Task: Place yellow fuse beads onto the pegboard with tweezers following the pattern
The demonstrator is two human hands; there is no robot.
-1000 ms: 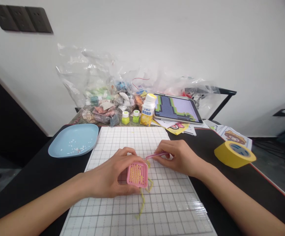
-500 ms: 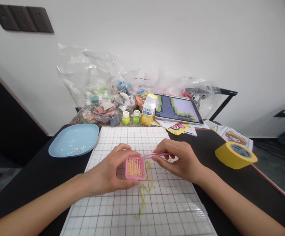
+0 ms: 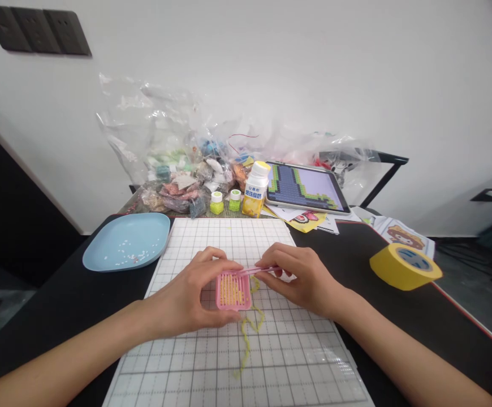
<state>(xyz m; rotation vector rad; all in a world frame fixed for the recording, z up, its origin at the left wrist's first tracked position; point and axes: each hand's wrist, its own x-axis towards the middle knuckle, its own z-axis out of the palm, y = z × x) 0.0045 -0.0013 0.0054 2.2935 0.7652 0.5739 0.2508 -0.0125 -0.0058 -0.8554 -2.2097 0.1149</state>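
My left hand (image 3: pixel 186 299) grips a small pink square bead tray (image 3: pixel 233 290) holding yellow beads, tilted above the white gridded pegboard (image 3: pixel 237 345). My right hand (image 3: pixel 301 277) pinches pink tweezers (image 3: pixel 257 271), whose tips reach over the tray's top edge. A winding line of yellow beads (image 3: pixel 248 333) lies on the pegboard just below and right of the tray.
A blue plate (image 3: pixel 127 240) with small white beads sits at the left. Behind the board stand two small green-capped jars (image 3: pixel 224 202), a yellow-capped bottle (image 3: pixel 255 190), bags of beads (image 3: pixel 178 186) and a tablet (image 3: pixel 307 187) showing a pixel pattern. A yellow tape roll (image 3: pixel 405 265) lies right.
My left hand lifted and turned the pink tray slightly up and left. My right hand moved left, bringing the tweezers' tips over the tray.
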